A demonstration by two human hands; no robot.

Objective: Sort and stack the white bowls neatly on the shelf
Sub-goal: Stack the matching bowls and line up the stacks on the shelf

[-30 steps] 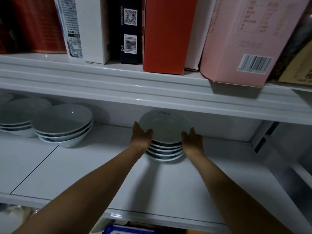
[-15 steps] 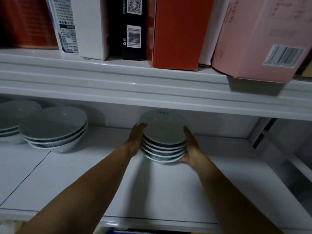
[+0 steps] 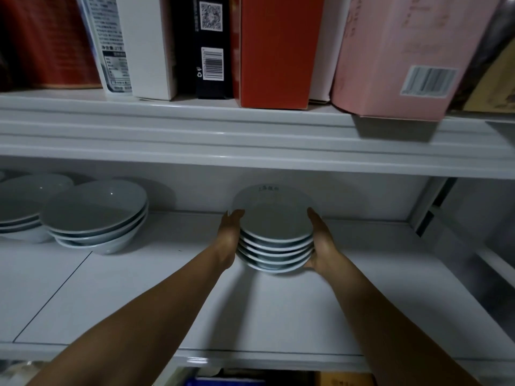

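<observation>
— Step in hand?
— Squaring up or shifting the small stack (image 3: pixel 274 238), by the look of it. About five shallow white bowls, nested, mid-shelf (image 3: pixel 167 307), near the back wall, well apart from the big bowls (image 3: pixel 94 215) at left.
— Grips?
— Left grip (image 3: pixel 230 232) flat against the stack's left side, right grip (image 3: pixel 320 246) flat against its right. Straight fingers (image 3: pixel 313 218), pressing inward, clamping the stack between the palms.
— Lifted or resting?
— Hard to tell. Tipped a little toward the camera, underside lost in shadow.
— Next move?
— Probably either setting it down level or carrying it over beside the big bowls. Calls for even squeeze from both sides and a low, level path, given loose nesting, likely slick glaze and little headroom under the upper shelf (image 3: pixel 250 140).
</observation>
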